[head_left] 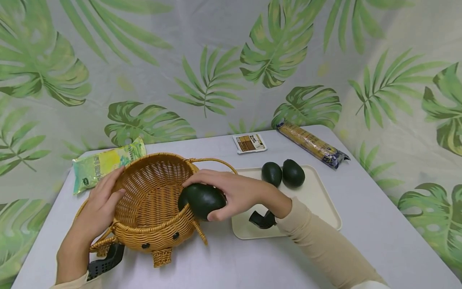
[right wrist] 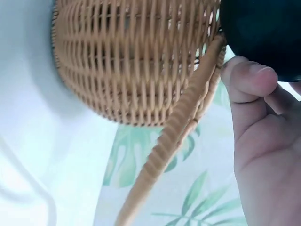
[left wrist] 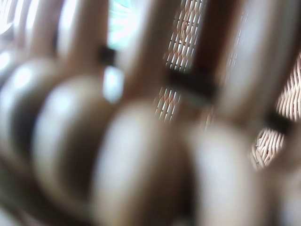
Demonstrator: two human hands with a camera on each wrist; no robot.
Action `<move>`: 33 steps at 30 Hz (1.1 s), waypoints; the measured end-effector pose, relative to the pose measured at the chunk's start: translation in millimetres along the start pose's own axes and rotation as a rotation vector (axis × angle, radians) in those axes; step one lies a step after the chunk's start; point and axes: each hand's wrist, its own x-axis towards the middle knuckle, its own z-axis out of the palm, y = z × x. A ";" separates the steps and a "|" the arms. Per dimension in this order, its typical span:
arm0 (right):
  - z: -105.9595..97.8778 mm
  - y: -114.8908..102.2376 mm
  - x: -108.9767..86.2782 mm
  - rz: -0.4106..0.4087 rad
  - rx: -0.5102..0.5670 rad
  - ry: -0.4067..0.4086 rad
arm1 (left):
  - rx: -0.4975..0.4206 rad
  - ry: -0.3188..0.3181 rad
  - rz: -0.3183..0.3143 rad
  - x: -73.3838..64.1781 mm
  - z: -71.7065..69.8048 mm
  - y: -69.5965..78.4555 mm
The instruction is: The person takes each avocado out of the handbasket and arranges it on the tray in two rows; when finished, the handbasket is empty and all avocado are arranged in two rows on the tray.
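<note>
In the head view my right hand [head_left: 231, 192] grips a dark green avocado [head_left: 207, 202] at the right rim of a wicker basket [head_left: 159, 233]. The avocado's left end reaches over the rim; in the right wrist view the avocado [right wrist: 263, 37] sits above my thumb, beside the woven wall. My left hand [head_left: 102, 204] rests against the basket's left rim, fingers extended along it. Blurred wicker fills the left wrist view. The basket has black button eyes, stubby feet and a loop handle [head_left: 216, 159].
A cream tray [head_left: 325, 200] to the right carries two more avocados [head_left: 271, 174]. A green and yellow bag [head_left: 108, 162] lies behind the basket, a small flat packet [head_left: 250, 143] at the back, and a long pasta-like package [head_left: 312, 143] at the back right.
</note>
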 end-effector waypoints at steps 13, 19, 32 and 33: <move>8.0 10.2 -35.7 0.096 0.092 0.096 | 0.003 0.005 0.016 -0.7 -0.5 -1.0; 11.6 10.7 -58.4 0.149 0.105 0.148 | 0.000 0.011 0.015 0.2 -0.7 -1.1; 24.7 20.9 -102.1 0.270 0.119 0.271 | -0.007 0.008 0.004 0.6 -0.8 1.0; 25.1 21.9 -104.2 0.275 0.123 0.279 | -0.006 0.007 0.002 0.6 -0.7 1.1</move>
